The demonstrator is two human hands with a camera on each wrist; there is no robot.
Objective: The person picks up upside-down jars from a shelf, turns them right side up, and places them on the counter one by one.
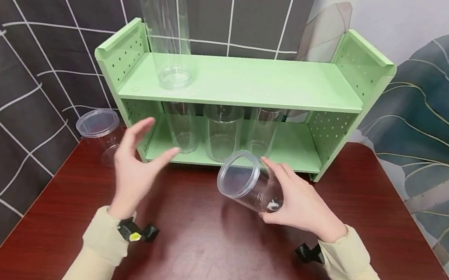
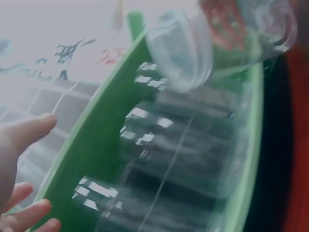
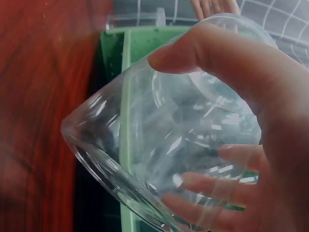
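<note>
My right hand (image 1: 301,201) grips a clear plastic jar (image 1: 262,193) round its body, thumb on one side and fingers on the other. Tilted on its side above the table, the jar points its translucent lid (image 1: 239,175) to the left. In the right wrist view the jar's bottom edge (image 3: 111,169) shows large. The left hand (image 1: 132,175) holds nothing, its thumb and fingers spread apart in front of the shelf's lower left. Behind the hands, three clear jars stand on the lower level: a left one (image 1: 184,142), a middle one (image 1: 220,144) and a right one (image 1: 259,142).
A green two-level shelf (image 1: 265,82) stands at the back of the dark red table (image 1: 194,248). On its top left is a tall clear jar (image 1: 175,75). Another lidded jar (image 1: 98,124) stands left of the shelf, beside the tiled wall (image 1: 19,133).
</note>
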